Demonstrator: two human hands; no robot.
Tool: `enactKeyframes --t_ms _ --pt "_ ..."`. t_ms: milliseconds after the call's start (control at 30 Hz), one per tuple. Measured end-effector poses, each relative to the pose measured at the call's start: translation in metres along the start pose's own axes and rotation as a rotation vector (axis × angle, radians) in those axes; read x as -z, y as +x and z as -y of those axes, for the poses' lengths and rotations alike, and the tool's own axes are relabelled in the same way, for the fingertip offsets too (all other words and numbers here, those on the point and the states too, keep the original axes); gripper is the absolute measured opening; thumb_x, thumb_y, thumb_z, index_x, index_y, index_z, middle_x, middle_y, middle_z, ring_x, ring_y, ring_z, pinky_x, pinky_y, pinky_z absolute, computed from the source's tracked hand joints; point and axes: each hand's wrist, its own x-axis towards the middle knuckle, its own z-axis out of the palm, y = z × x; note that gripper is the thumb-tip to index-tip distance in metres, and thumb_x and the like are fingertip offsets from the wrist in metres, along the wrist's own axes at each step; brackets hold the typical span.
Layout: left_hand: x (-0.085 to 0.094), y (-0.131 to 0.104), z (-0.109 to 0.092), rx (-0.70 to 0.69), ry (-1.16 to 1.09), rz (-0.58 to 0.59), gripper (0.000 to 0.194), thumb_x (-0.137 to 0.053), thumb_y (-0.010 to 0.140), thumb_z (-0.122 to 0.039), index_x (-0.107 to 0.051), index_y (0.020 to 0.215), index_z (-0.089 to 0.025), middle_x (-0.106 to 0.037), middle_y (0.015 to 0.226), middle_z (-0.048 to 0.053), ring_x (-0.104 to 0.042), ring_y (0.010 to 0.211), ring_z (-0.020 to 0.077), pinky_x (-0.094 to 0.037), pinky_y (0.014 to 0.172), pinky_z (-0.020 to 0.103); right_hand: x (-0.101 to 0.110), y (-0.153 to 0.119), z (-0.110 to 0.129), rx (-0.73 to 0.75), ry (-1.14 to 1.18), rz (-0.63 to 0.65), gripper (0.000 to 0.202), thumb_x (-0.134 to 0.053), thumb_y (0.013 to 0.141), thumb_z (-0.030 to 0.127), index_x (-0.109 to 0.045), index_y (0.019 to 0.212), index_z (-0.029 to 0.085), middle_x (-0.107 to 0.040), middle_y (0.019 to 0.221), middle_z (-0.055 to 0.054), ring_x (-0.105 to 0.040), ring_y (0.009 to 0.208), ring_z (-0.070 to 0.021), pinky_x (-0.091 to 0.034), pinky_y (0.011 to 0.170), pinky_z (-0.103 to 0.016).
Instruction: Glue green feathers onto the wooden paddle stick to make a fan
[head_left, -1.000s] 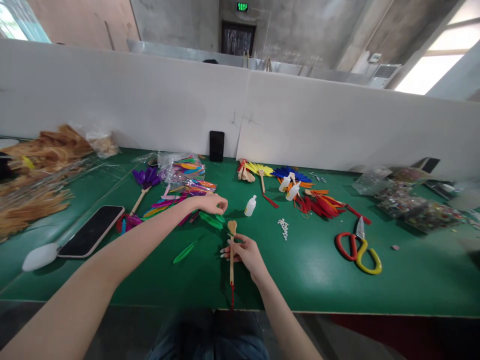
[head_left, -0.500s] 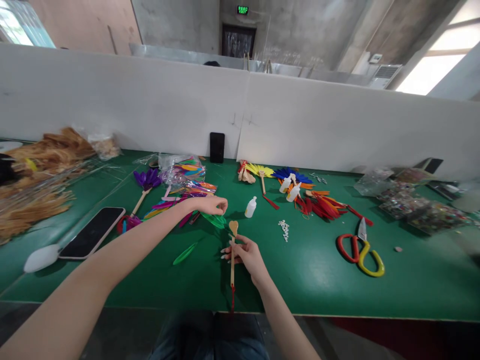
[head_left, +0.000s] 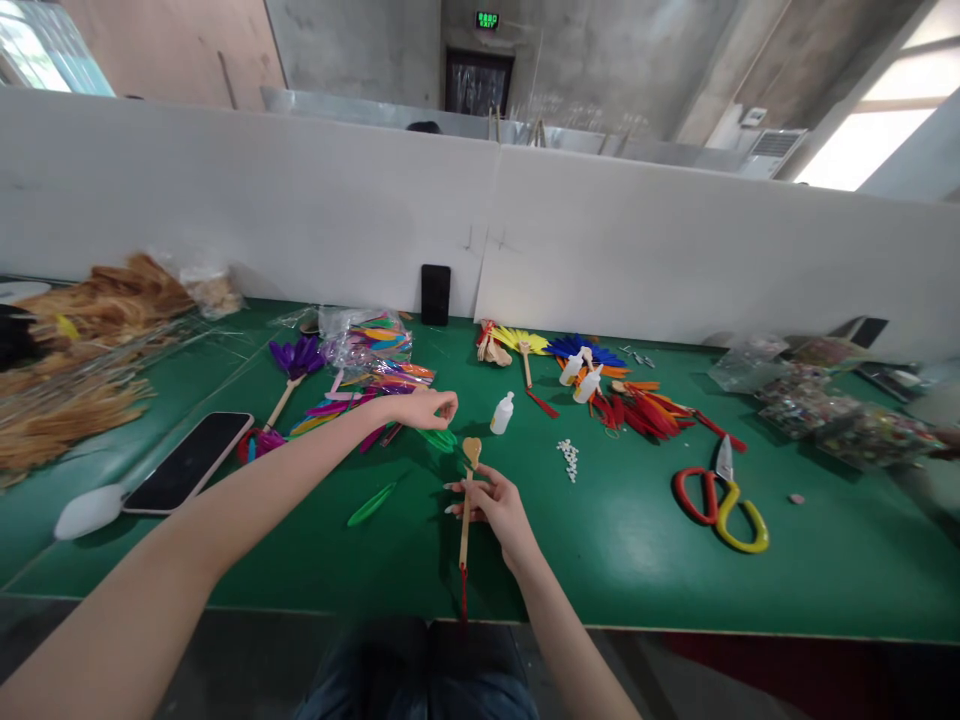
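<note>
My right hand point(head_left: 501, 510) grips a wooden stick point(head_left: 465, 535) with a heart-shaped head point(head_left: 472, 451) and a red tassel point(head_left: 463, 595) at its lower end. Thumb and fingers close around the upper shaft. Above and left of the head, my left hand point(head_left: 426, 408) is closed with its fingertips curled together. What it pinches, if anything, I cannot make out. Just below it are green feathers point(head_left: 439, 438), partly covered by the hand. A single green feather point(head_left: 371, 505) lies on the table to the left. A white squeeze bottle point(head_left: 502, 414) stands just right of my left hand.
Small white pieces point(head_left: 568, 460) lie right of centre, with scissors point(head_left: 720, 495) farther right. Yellow feathers point(head_left: 517, 340), blue feathers point(head_left: 589, 350) and red-orange feathers point(head_left: 649, 410) spread behind. At left are a large phone point(head_left: 191, 462), a purple feather fan point(head_left: 294, 358) and bagged feathers point(head_left: 367, 340).
The stick's heart-shaped head has tipped slightly to the right, and its tassel end has shifted slightly left. Both hands stay in nearly the same places.
</note>
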Motion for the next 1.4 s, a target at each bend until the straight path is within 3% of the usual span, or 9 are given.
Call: enactKeyframes --t_ms 200,600,900,1400 --pt "-0.002 0.002 0.004 -0.037 -0.026 -0.037 0.013 -0.051 0.073 -0.017 -0.053 0.086 -0.019 -0.063 0.091 0.001 -0.055 0.086 0.0165 -0.036 0.075 0.026 0.0 0.002 -0.003 0.05 0.036 -0.013 0.056 -0.079 0.057 0.043 -0.055 0.099 0.014 -0.07 0.064 -0.002 -0.064 0.046 -0.0149 -0.052 0.048 -0.026" --pt "-0.012 0.006 0.011 -0.093 -0.046 -0.084 0.016 -0.052 0.07 -0.016 -0.05 0.086 -0.02 -0.064 0.088 -0.002 -0.054 0.086 0.0165 -0.033 0.08 0.027 -0.006 -0.002 0.004 0.089 0.074 -0.024 0.036 -0.069 0.064 0.031 -0.053 0.092 0.015 -0.07 0.074 -0.003 -0.059 0.044 -0.0099 -0.049 0.043 -0.021" --pt "-0.008 0.003 0.004 -0.085 -0.036 -0.093 0.016 -0.052 0.07 -0.017 -0.048 0.086 -0.021 -0.063 0.088 -0.002 -0.053 0.086 0.0172 -0.032 0.078 0.029 -0.008 -0.003 0.005 0.091 0.072 -0.06 0.038 -0.066 0.074 0.048 -0.054 0.087 0.015 -0.067 0.068 0.0 -0.057 0.041 -0.0073 -0.042 0.036 -0.016" --pt "-0.001 -0.004 -0.016 -0.075 -0.01 -0.087 0.014 -0.051 0.072 -0.021 -0.048 0.085 -0.021 -0.062 0.089 -0.001 -0.049 0.087 0.0184 -0.031 0.081 0.031 -0.011 0.0 0.008 0.074 0.08 -0.151 0.054 -0.073 0.059 0.06 -0.055 0.079 0.014 -0.068 0.057 -0.001 -0.059 0.037 -0.0094 -0.044 0.035 -0.016"
